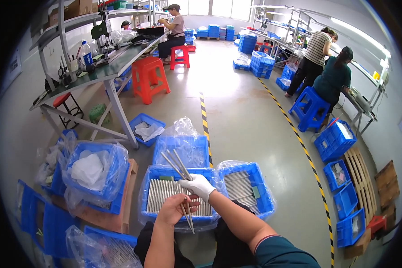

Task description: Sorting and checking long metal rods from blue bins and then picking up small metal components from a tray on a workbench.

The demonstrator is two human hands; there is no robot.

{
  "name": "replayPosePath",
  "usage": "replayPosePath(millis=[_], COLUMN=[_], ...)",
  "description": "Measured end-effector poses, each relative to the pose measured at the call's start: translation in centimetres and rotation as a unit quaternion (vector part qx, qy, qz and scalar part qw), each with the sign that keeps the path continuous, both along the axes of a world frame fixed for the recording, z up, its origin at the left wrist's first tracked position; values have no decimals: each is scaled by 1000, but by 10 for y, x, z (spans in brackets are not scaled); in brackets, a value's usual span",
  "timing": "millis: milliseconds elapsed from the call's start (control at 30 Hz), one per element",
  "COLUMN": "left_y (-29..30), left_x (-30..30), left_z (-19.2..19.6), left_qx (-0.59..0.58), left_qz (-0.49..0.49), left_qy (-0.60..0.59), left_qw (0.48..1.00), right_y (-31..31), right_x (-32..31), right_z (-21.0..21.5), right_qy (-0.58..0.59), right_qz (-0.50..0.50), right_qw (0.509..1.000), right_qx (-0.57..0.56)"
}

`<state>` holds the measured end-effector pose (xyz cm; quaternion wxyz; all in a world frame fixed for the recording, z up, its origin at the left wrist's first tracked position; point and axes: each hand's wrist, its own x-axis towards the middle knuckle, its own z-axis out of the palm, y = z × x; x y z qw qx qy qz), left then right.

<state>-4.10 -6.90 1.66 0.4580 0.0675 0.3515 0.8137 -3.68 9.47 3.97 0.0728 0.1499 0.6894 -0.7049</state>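
My bare left hand (174, 209) is closed on a couple of thin metal rods (188, 219), which slant down toward me. Just above it, my right hand (199, 186) wears a white glove and grips several more metal rods (174, 161) that stick up to the far left. Both hands are close together over a blue crate (144, 196) lined with clear plastic, where rows of similar rods lie side by side. To its right, a second lined blue crate (267, 196) holds more rods and a small green piece (256, 192).
Behind the near crate stands another blue crate (202, 145) under plastic film. Left of me, stacked blue crates (120, 167) rest on a wooden pallet (130, 192). A workbench (105, 69) and red stools (150, 76) are farther left. Several people work at benches, two around a blue stool (309, 107).
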Motion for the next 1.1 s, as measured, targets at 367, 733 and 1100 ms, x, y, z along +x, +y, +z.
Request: replayPosePath(millis=[367,733,1100], left_y=[-12,-20,-17], left_x=[-5,-29,-28], left_z=[-13,-4,-9], left_qx=[-67,91,51], left_qz=[142,376,379], left_qy=[43,-59,-38], left_qw=[987,920,923], right_y=[-11,-9,-17], right_x=[0,21,24], right_z=[-7,-3,7], right_qy=[85,30,48], right_qz=[5,78,92], right_qw=[970,982,968], right_qx=[228,171,229])
